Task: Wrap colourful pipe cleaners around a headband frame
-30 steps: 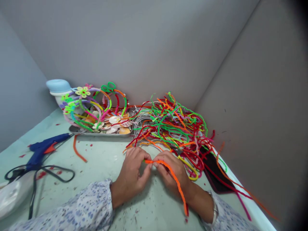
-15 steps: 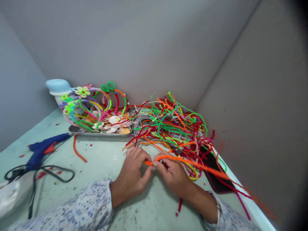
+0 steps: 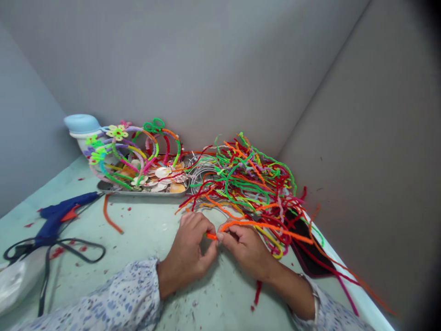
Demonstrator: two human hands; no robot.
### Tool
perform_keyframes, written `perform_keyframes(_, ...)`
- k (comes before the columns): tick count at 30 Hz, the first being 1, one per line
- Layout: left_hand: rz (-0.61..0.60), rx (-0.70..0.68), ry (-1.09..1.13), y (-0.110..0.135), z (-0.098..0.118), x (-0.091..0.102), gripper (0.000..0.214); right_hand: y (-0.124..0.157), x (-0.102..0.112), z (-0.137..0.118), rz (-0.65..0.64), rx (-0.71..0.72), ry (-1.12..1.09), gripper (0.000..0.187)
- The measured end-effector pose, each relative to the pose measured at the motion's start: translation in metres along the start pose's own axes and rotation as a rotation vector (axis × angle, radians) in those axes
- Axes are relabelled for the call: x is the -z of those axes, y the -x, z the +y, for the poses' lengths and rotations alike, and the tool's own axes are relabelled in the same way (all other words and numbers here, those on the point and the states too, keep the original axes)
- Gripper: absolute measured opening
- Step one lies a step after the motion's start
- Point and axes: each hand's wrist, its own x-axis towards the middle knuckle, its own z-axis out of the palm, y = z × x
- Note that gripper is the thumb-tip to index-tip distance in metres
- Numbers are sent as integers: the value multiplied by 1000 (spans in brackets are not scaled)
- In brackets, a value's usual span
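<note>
An orange stem (image 3: 265, 225) was pinched between left hand (image 3: 191, 243) and right hand (image 3: 246, 250), its tail stretched past the right. Winding was seemingly in hand; a steady left pinch was called for next.

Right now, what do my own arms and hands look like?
You wear loose, pale fabric sleeves with small blue blotches. Your left hand and right hand have no gloves. A pale band shows by the right wrist, possibly a bracelet.

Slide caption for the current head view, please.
Left hand and right hand pinch an orange pipe cleaner before a tray of shells and a tangled, multicolored heap.
</note>
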Motion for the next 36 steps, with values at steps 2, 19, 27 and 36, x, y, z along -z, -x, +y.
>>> perform_keyframes(2,7,-3,-6,0,0,0,6,-1,-1,1,2,-8,-39,22)
perform_keyframes(19,4,32,24,-1,-1,1,2,-2,-7,3,187,66,-23,25)
perform_keyframes(27,-32,6,58,-1,0,2,4,-3,-8,3,149,-59,-158,29)
perform_keyframes(36,28,78,33,-2,-3,1,2,1,-12,12,253,144,-112,10)
